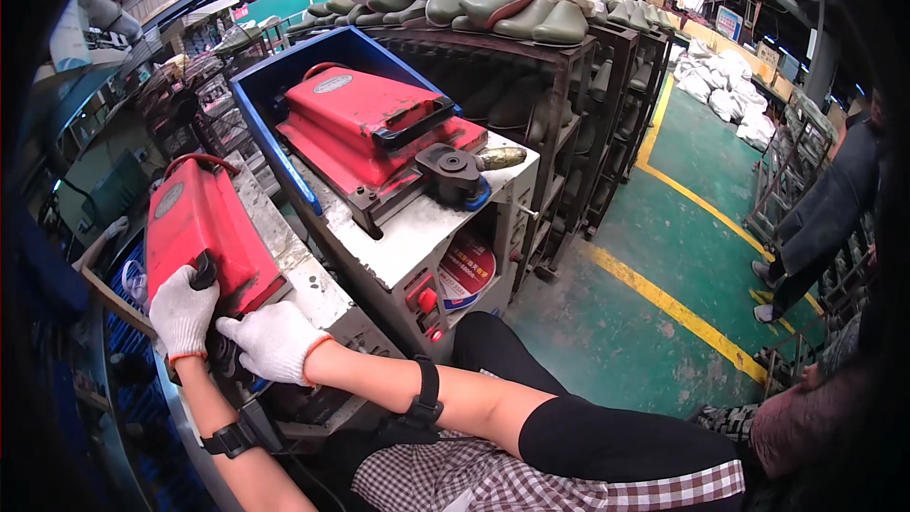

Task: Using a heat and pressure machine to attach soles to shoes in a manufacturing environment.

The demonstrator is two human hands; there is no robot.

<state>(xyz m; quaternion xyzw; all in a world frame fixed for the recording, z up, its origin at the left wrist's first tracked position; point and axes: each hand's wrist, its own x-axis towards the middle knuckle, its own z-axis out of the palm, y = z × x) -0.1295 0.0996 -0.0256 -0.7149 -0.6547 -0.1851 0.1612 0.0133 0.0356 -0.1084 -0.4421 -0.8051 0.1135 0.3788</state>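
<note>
My left hand (184,309), in a white knitted glove with an orange cuff, is wrapped around the black handle (203,271) at the near end of a red machine cover (210,228). Close beside it on the right is my right hand (275,341), gloved the same way. Its fingers are bent over a dark part (226,356) below the cover's front edge; what they hold there is mostly hidden. The red cover sits on a worn white machine top (318,292).
To the right stands a second machine with a red cover (370,123), a black clamp (453,171) and red knobs (427,301). A blue bin (284,166) is behind it. Racks (569,114) bear olive shoes (498,9). A person (825,218) stands far right, near white sacks (720,85).
</note>
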